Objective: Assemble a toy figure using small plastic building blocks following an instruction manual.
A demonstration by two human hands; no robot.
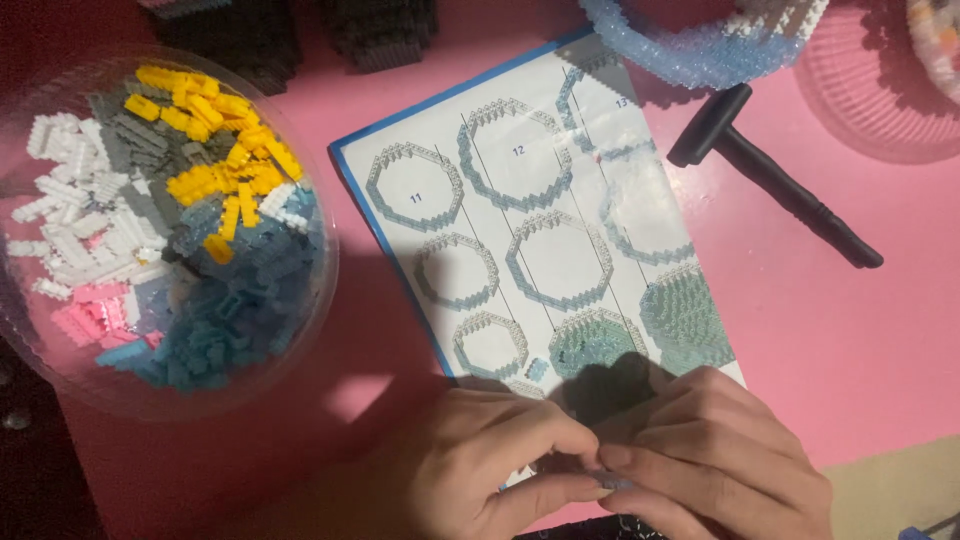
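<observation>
My left hand [490,460] and my right hand [715,450] meet at the bottom of the view, fingertips pinched together on a small pale blue brick piece [612,482] that is mostly hidden by the fingers. Both hands rest over the lower edge of a printed instruction sheet [540,210] showing ring-shaped brick layers. A clear round bowl [318,300] at the left holds several small bricks in white, grey, yellow, pink and blue.
A black hammer-like tool [770,180] lies on the pink table [860,330] to the right of the sheet. A translucent blue brick ring [690,50] sits at the top. Dark brick stacks [300,35] stand top left. Another clear bowl [880,100] sits top right.
</observation>
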